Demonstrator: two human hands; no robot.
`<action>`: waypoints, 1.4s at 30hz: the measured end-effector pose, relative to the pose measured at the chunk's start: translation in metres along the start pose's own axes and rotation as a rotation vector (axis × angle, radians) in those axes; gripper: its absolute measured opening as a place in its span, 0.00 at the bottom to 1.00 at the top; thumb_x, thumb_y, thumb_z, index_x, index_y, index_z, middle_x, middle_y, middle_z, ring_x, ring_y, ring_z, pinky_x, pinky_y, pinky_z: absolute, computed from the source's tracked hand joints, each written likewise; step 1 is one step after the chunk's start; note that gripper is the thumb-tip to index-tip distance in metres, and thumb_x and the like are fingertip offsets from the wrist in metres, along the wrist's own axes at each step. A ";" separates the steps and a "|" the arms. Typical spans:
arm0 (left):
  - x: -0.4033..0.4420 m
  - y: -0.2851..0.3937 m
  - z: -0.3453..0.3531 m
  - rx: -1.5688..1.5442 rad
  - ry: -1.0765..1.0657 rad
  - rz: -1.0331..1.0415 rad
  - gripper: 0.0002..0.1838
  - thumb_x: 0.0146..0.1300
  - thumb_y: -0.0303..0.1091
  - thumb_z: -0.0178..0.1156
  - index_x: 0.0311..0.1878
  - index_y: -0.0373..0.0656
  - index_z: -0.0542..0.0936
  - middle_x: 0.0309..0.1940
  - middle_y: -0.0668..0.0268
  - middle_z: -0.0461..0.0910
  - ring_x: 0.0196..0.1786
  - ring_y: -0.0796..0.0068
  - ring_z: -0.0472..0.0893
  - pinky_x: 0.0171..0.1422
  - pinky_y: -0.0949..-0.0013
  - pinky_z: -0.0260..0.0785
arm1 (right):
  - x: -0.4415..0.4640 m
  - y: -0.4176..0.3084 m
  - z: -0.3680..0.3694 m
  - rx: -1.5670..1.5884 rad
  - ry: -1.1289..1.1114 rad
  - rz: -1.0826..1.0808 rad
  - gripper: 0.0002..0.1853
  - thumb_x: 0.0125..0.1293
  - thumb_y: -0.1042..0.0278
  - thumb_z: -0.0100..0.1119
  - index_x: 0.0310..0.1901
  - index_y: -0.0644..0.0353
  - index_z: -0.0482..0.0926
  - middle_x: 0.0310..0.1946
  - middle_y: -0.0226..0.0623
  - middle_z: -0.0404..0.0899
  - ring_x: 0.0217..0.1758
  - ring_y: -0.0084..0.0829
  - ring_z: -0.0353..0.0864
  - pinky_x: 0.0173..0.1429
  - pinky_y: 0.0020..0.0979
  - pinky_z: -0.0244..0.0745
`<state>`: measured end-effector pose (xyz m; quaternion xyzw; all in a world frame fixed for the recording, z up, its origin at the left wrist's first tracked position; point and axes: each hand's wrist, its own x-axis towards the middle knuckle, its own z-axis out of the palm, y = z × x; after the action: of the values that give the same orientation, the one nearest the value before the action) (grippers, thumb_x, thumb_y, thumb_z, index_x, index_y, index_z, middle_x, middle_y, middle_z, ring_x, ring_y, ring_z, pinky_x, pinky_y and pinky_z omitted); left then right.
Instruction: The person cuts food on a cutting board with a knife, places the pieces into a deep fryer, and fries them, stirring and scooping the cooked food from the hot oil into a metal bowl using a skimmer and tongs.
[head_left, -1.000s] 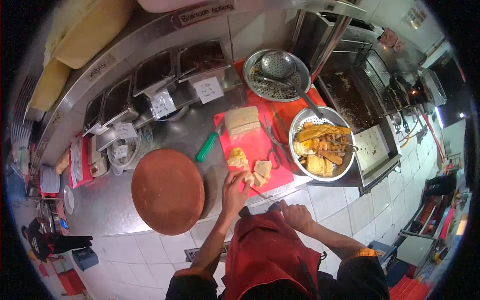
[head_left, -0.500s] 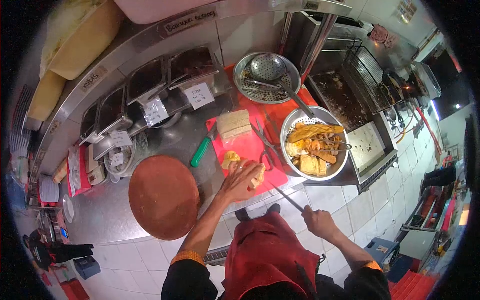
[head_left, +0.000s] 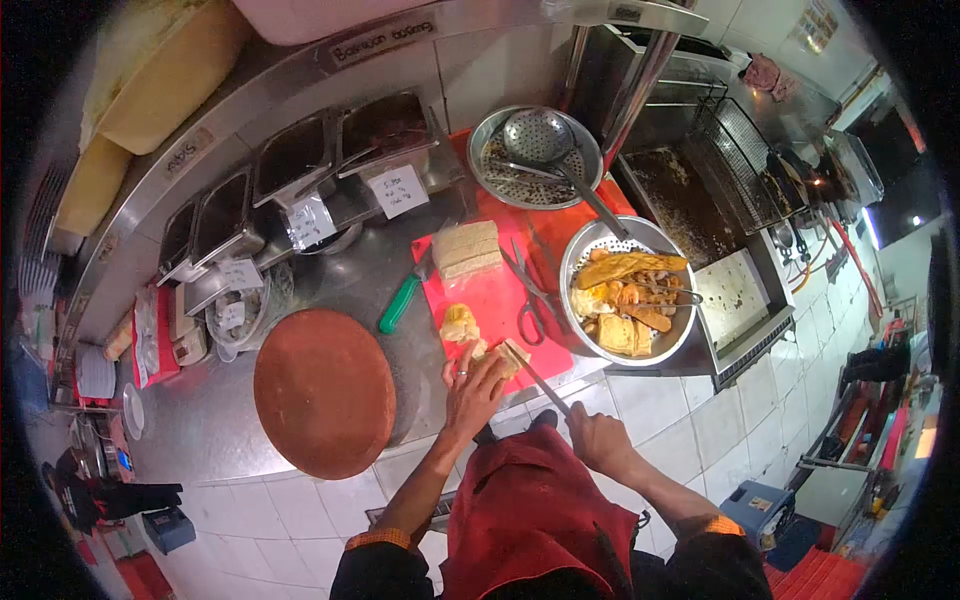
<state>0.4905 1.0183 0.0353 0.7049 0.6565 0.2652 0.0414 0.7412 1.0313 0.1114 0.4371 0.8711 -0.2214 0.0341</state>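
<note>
Since the earlier frame, the long-bladed knife (head_left: 540, 379) has been shifted toward the counter, and its tip portion is now laid over the pale yellow tofu-like piece (head_left: 515, 365). The right hand (head_left: 597, 438) is carried closer to the left hand (head_left: 474, 398), which has been drawn back from around that piece to its near left side. As a result, blade and supporting fingers are brought to bear on one piece, an arrangement judged suited to slicing; the depth of any cut cannot be determined.

The knife handle is enclosed by the right hand, with the fingers closed firmly around it. The left hand is held palm down with bent, partly spread fingers; some fingertips are set against the piece, but whether it is pinched cannot be told.

The piece is located at the near edge of the red cutting board (head_left: 556, 353). Further yellow pieces (head_left: 459, 325) are placed beyond the left hand, with a larger pale block (head_left: 467, 250) at the far end. Scissors (head_left: 527, 280) are laid along the right side of the board. A green-handled knife (head_left: 402, 304) is positioned at the left edge. To the right, fried food (head_left: 625, 336) is contained in a perforated bowl (head_left: 571, 322).
</note>
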 end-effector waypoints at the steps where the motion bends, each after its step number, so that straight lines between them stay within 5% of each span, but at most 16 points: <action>1: 0.000 0.002 -0.001 0.003 -0.003 -0.009 0.20 0.55 0.38 0.66 0.53 0.49 0.79 0.59 0.73 0.73 0.71 0.60 0.61 0.67 0.47 0.47 | 0.003 0.000 0.003 -0.018 0.028 -0.032 0.13 0.70 0.61 0.46 0.42 0.65 0.65 0.12 0.48 0.74 0.17 0.52 0.77 0.21 0.51 0.73; 25: 0.002 -0.002 0.015 -0.036 0.052 -0.023 0.16 0.55 0.38 0.65 0.49 0.57 0.81 0.55 0.78 0.75 0.67 0.63 0.65 0.62 0.49 0.50 | 0.031 -0.017 0.015 -0.107 -0.258 0.209 0.12 0.70 0.64 0.43 0.46 0.65 0.65 0.19 0.48 0.79 0.23 0.48 0.83 0.28 0.46 0.78; 33: -0.007 0.005 0.007 0.041 0.023 -0.028 0.17 0.56 0.38 0.65 0.50 0.56 0.80 0.56 0.80 0.76 0.69 0.63 0.63 0.63 0.48 0.49 | 0.043 -0.001 0.050 -0.090 -0.146 0.132 0.14 0.68 0.65 0.44 0.47 0.67 0.64 0.21 0.51 0.80 0.24 0.48 0.83 0.27 0.47 0.77; 38: -0.029 0.025 -0.012 -0.093 0.181 -0.245 0.34 0.51 0.49 0.70 0.62 0.53 0.73 0.68 0.59 0.59 0.72 0.54 0.55 0.66 0.42 0.43 | 0.042 -0.003 0.042 0.105 -0.176 0.155 0.16 0.70 0.60 0.45 0.48 0.65 0.63 0.20 0.55 0.78 0.24 0.58 0.80 0.29 0.54 0.74; 42: -0.032 0.030 -0.018 -0.031 0.077 -0.324 0.33 0.52 0.45 0.69 0.62 0.48 0.72 0.65 0.59 0.62 0.68 0.53 0.59 0.65 0.45 0.46 | 0.038 0.003 0.032 0.148 -0.179 0.155 0.15 0.71 0.57 0.43 0.46 0.62 0.63 0.20 0.57 0.77 0.25 0.61 0.78 0.30 0.57 0.73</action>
<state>0.5095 0.9791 0.0528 0.5786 0.7584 0.2921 0.0691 0.7155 1.0481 0.0722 0.4827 0.8094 -0.3202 0.0964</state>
